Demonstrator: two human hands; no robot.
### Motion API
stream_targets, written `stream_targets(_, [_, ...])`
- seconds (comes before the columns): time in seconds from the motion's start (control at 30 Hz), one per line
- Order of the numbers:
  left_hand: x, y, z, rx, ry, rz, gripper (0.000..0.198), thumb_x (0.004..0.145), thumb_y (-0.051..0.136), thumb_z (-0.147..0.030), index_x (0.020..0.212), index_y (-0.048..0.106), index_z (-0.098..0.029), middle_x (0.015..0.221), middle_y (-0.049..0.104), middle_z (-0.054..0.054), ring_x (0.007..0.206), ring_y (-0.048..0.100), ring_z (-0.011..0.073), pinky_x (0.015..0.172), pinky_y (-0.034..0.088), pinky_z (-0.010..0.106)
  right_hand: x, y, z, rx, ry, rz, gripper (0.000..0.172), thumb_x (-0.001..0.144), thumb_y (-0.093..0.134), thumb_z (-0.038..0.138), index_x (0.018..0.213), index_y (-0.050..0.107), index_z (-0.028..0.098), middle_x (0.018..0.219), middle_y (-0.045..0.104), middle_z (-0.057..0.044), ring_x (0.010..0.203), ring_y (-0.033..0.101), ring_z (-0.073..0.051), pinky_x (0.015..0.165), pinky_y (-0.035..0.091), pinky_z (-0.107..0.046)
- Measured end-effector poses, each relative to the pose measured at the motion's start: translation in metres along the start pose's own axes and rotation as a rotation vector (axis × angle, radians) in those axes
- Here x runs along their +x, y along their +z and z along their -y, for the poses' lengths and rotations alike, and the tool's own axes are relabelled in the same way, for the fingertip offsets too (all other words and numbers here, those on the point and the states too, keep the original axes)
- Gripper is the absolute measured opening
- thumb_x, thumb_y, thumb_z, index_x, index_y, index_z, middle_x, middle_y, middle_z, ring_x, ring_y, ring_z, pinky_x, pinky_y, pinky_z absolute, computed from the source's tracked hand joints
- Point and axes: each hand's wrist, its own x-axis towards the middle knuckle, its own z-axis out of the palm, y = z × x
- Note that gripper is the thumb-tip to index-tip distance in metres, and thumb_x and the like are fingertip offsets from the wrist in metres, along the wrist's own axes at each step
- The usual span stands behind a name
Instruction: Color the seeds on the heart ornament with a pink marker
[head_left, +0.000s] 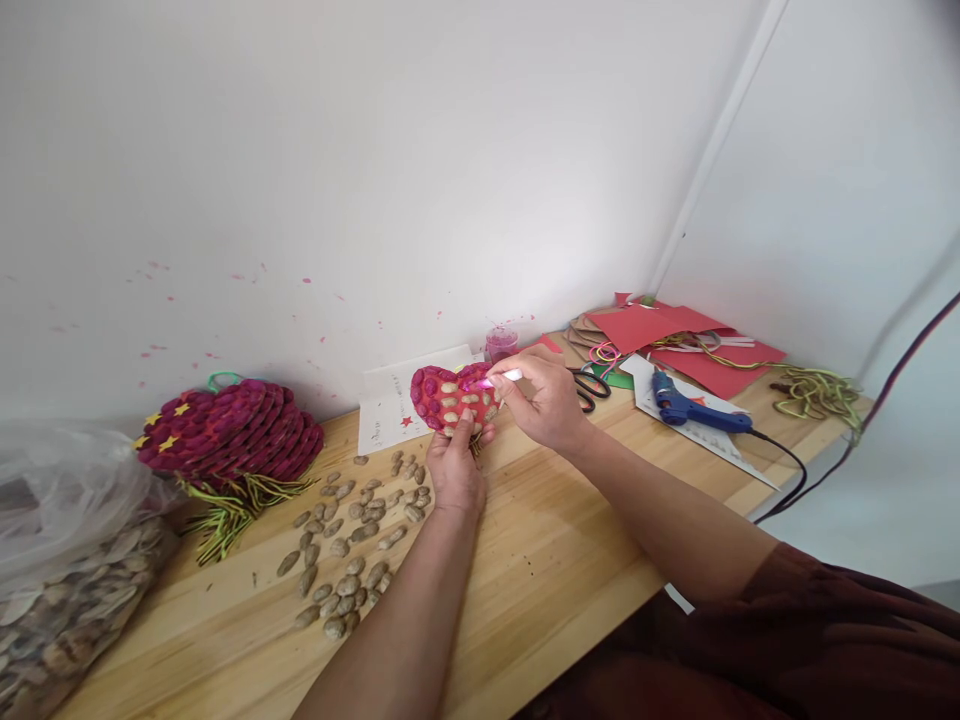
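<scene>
Between the thumb and fingers of my left hand [457, 472] is a red heart-shaped card [441, 400] covered with peanuts, tilted up towards me. Its outer peanuts are magenta, while several in the middle keep their pale shell colour. My right hand [546, 402] pinches a paintbrush [511, 376] with a white handle, and its magenta tip meets the upper middle of the heart. Behind the hands stands a clear cup of magenta paint [501, 344]. Loose peanuts [346, 585] lie scattered on the wooden table to the left of my left hand.
At left, finished-looking magenta peanut hearts [259, 435] with stars and green tassels are stacked beside a plastic bag of peanuts [82, 610]. A printed white sheet [382, 405] lies by the wall. To the right are black-handled scissors [592, 388], a blue glue gun [686, 408], red card [637, 328] and green cord [817, 392].
</scene>
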Motion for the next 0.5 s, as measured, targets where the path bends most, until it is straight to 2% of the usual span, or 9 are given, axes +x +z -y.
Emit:
stream_targets(0.27, [-0.0005,0.0013,-0.0013,-0.013,0.006,-0.014,0.042,0.059,0.100,-0.039,0.080,0.071,-0.017,0.072,0.071,-0.001,0.060,0.066,0.0120,0.065,0.057,0.025,-0.0002,0.0003,-0.0015,-0.074,-0.007,-0.043,0.018,0.101,0.066,0.035,0.091,0.076,0.024,0.086,0.082,-0.004,0.086,0.071,-0.024,0.087,0.047,-0.042])
stream_targets(0.5, [0.0003,0.0004,-0.0028,-0.001,-0.016,-0.008,0.040,0.060,0.101,-0.035,0.079,0.071,-0.017,0.072,0.072,0.000,0.062,0.068,0.0138,0.067,0.056,0.027,-0.0004,0.0009,-0.0011,-0.034,0.004,-0.007,0.018,0.102,0.065,0.035,0.094,0.077,0.025,0.088,0.083,-0.003,0.088,0.073,-0.023,0.088,0.049,-0.040])
